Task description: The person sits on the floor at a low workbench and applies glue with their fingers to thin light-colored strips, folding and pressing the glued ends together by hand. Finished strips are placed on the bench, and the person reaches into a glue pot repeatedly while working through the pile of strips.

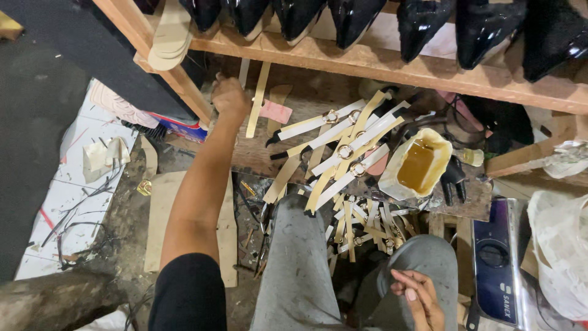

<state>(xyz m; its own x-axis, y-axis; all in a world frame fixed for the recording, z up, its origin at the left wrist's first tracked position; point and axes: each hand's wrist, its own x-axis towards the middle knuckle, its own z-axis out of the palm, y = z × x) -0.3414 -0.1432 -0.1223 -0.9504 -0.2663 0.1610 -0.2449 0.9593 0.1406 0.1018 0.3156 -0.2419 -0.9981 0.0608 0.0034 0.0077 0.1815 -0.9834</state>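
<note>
Reaching forward, we extend our left hand (229, 98) to the workbench (294, 92), fingers curled shut beside a tan strip (259, 99); whether it pinches anything we cannot tell. Our right hand (419, 297) rests loosely open on the knee. Buckled straps (343, 147) lie beside a glue tub (416, 164).

Above you, a wooden shelf (367, 61) carries a row of glossy black shoes (422, 27), toes pointing down. A pale shoe sole (168, 34) hangs at its left end. On the bench to your right sits a cream tub of amber glue (419, 164), with a black tool (453, 179) just beside it. Further right lie a dark blue appliance (493, 257) and a white plastic bag (560, 251).
</note>
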